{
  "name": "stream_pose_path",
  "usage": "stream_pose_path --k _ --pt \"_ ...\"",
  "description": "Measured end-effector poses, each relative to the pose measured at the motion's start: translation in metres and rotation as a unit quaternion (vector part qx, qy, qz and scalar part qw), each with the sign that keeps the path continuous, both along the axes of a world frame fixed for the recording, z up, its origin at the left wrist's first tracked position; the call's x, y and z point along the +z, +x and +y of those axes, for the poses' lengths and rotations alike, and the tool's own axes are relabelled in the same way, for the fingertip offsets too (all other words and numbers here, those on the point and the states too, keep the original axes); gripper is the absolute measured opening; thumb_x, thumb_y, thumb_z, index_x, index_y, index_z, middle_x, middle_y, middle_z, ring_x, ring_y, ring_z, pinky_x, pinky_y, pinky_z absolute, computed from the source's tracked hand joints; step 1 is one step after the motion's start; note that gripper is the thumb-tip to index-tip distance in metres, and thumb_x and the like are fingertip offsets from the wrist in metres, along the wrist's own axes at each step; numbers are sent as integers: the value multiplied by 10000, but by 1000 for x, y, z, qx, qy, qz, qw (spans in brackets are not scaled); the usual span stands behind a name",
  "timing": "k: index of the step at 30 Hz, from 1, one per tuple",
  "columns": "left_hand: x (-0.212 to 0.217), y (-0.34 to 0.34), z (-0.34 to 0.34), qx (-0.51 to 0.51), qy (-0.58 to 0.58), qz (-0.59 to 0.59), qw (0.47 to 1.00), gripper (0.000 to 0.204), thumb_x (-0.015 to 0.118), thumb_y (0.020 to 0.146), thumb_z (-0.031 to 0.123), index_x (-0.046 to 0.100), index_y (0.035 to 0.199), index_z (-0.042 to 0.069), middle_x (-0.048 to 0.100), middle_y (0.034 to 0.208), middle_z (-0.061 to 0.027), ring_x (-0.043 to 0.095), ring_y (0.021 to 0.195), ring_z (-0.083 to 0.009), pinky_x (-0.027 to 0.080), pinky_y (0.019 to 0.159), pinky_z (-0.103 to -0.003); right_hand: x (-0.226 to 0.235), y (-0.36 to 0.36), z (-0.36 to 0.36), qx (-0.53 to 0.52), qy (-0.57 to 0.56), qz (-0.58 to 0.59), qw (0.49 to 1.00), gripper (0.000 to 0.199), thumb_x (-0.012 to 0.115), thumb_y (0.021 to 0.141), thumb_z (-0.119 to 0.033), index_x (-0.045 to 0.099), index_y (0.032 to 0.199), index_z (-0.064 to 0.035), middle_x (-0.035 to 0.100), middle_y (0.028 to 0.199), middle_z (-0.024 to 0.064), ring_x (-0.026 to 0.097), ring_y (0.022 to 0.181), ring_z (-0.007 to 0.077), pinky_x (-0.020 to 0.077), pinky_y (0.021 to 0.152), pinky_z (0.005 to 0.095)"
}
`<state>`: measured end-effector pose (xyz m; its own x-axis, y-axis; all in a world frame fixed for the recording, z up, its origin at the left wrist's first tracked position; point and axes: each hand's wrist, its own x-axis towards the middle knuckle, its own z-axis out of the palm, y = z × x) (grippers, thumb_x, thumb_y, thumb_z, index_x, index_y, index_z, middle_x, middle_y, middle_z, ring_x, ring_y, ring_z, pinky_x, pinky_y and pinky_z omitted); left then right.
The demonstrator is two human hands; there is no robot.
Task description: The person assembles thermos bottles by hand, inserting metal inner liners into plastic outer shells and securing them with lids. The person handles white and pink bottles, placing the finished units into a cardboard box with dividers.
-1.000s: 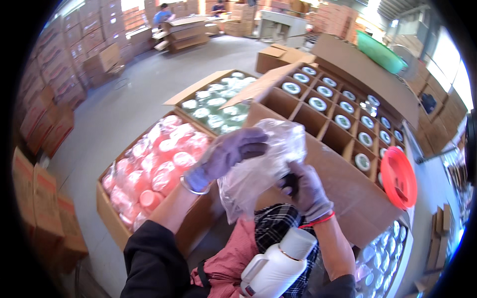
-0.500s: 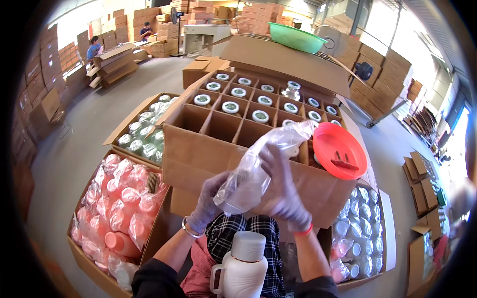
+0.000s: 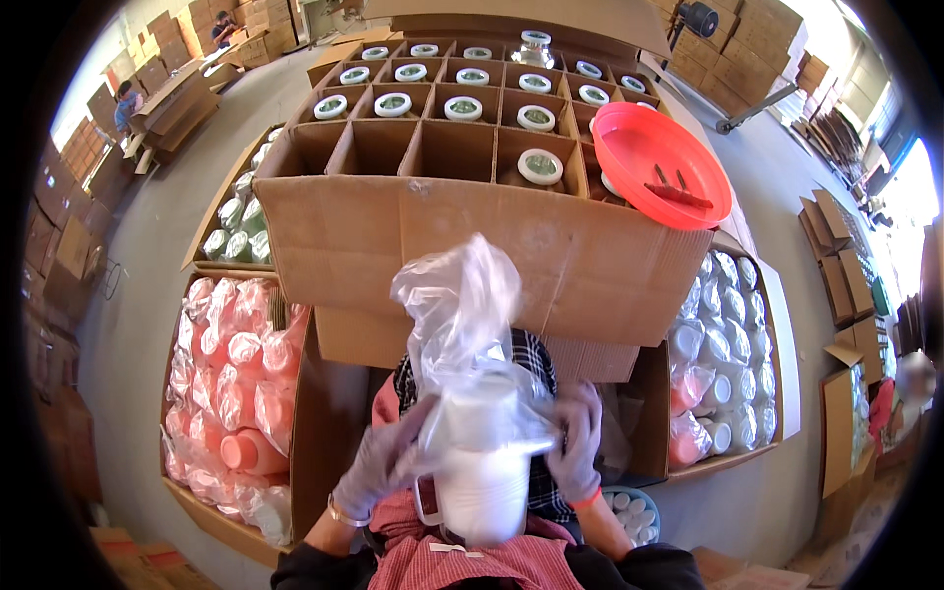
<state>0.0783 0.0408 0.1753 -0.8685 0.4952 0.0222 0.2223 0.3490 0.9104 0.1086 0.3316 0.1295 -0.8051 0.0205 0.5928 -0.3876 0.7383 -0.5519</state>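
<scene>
Bagging step in hand: clear plastic bag (image 3: 462,324) drawn down over a white flask-like jug (image 3: 484,482) held upright in the lap. Left hand (image 3: 379,470) in a pale glove, grip closed on the bag's lower edge at the jug's left side. Right hand (image 3: 578,447), also gloved, grip closed on bag film at the jug's right side. Jug between both grips, touching both, its upper part already inside the film; lower body and side handle bare. Loose bag top bunched and standing up above the grips.

Just beyond the grips: large divided cardboard carton (image 3: 472,236), several cells filled with lidded jars, the near-row cells mostly vacant. Red plastic basin (image 3: 659,157) resting on the carton's right corner. Left of the left grip: open box of pink bagged jugs (image 3: 231,374). Right of the right grip: box of white bagged jugs (image 3: 723,344).

Judged next: film pulled fully down past the jug's base, both grips sliding down evenly, no snag on the handle.
</scene>
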Motion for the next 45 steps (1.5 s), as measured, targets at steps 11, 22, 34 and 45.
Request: stream_pose_path --k 11,22,34,45 --pt "-42 132 -63 -151 -65 -118 979 420 580 981 191 537 1340 -24 680 1152 -185 696 1006 -253 553 859 -361 -64 147 39 287 104 -142 942 257 685 785 -212 688 1035 -153 636 1123 53 611 1095 253 474 978 457" --pt "-31 75 -65 28 -65 -69 995 356 621 885 210 567 1185 25 672 1007 -210 681 747 -391 555 729 -458 -45 124 19 353 183 -131 908 274 696 754 -159 683 1022 -106 622 1100 105 601 1037 306 481 908 439" --pt "-94 186 -190 521 519 -171 656 293 560 943 116 643 1200 4 689 1151 -122 656 1036 -245 523 935 -407 33 -52 -277 505 149 68 847 338 677 825 -102 661 1163 -80 613 1183 147 612 1055 361 506 908 442" --pt "-136 162 -263 627 -276 13 728 204 605 852 148 681 1008 40 671 961 -247 648 900 -397 507 821 -456 -9 -74 -186 513 282 -82 807 289 658 860 -237 660 1130 -136 600 1157 108 588 1064 314 448 934 473"
